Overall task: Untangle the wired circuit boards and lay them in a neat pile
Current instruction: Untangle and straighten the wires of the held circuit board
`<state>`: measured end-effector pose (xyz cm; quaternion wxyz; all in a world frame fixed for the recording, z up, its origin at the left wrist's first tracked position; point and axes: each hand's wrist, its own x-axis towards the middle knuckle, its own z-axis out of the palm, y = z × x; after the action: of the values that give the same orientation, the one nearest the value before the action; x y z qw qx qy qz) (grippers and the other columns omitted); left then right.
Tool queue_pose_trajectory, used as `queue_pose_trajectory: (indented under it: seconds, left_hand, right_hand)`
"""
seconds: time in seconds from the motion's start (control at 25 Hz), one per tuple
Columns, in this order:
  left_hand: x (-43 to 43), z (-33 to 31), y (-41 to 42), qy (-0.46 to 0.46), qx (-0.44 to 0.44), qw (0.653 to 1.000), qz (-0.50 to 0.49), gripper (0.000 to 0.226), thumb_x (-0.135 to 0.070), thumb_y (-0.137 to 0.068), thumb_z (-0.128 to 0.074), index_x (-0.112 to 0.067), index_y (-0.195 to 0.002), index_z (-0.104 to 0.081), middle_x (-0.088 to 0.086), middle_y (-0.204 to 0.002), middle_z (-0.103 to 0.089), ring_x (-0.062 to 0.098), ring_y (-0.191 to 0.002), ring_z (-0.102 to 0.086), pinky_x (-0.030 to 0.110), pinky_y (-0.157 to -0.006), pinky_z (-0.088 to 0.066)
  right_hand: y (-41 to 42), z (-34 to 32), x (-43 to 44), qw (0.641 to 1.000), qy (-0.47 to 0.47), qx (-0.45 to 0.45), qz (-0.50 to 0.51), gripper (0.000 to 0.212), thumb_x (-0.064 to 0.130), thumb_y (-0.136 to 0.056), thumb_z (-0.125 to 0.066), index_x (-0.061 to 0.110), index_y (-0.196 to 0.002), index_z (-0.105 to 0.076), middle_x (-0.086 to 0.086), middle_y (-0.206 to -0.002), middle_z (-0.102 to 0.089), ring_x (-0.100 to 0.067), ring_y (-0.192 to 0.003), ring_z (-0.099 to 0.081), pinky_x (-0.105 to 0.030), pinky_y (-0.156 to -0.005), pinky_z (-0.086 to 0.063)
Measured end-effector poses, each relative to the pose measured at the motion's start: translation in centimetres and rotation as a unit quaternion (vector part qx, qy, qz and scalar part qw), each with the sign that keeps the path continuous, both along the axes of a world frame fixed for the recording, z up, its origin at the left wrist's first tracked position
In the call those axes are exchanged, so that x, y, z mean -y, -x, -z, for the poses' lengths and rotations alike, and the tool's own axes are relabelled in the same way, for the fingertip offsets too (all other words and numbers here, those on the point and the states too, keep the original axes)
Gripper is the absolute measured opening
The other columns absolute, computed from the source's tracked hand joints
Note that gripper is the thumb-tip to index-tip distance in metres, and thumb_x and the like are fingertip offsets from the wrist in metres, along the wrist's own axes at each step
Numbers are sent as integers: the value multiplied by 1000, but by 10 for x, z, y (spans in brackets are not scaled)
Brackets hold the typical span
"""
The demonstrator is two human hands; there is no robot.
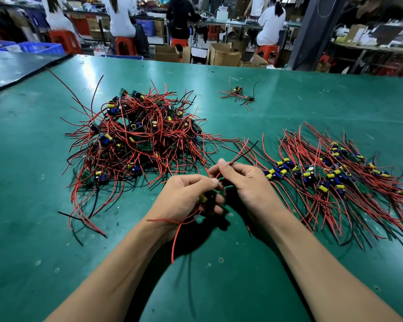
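A tangled heap of wired circuit boards (pixel 137 138), red and black leads with yellow and blue parts, lies on the left of the green table (pixel 289 98). To the right, sorted boards (pixel 335 180) lie side by side with their wires running the same way. Just above the table's middle, my left hand (pixel 186 198) grips one small board (pixel 203 198), mostly hidden in its fingers, with red leads hanging below the wrist. My right hand (pixel 244 182) pinches that board's red and black wires (pixel 240 154), which stick up and to the right.
A small separate bunch of wired boards (pixel 239 95) lies far back near the table's centre. A dark mat (pixel 14 68) overlaps the far left corner. Beyond the table's far edge are cardboard boxes, red stools and seated people at other benches.
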<state>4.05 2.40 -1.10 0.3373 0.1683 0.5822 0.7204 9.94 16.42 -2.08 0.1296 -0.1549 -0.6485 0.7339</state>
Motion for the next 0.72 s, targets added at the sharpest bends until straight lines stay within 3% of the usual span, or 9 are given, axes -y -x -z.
queue_pose_trajectory:
  seconds: [0.12,0.36,0.52,0.72]
  left_hand:
    - [-1,1,0,-6,-3,1000,-23,17,-6,-94,-59,4,-87,-70,19,-58,-64,25,-44,-62,30,-47,-56]
    - [-5,3,-2,-11,-46,997,-59,37,-1,-92,-57,-7,-59,-73,14,-51,-59,20,-39,-54,24,-41,-49]
    - [-4,3,-1,5,-58,997,-59,38,-1,-91,-58,-8,-55,-69,12,-49,-58,20,-37,-51,22,-41,-47]
    - [-3,3,-1,18,-66,996,-49,33,-5,-91,-61,-8,-59,-70,9,-46,-57,18,-34,-52,18,-40,-44]
  right_hand:
    - [0,-1,6,999,47,-11,-21,29,38,-94,-68,11,-89,-76,-11,-75,-65,-20,-47,-60,-29,-49,-52]
    - [-2,-2,14,996,69,10,-53,33,40,-92,-69,8,-101,-77,-13,-66,-62,-16,-48,-58,-26,-48,-52]
    - [-3,-3,14,995,77,-5,-67,33,38,-96,-66,7,-98,-78,-16,-65,-62,-20,-49,-61,-28,-50,-54]
    - [5,0,13,999,32,-8,32,31,42,-93,-68,14,-83,-78,-12,-68,-64,-21,-51,-58,-34,-58,-52]
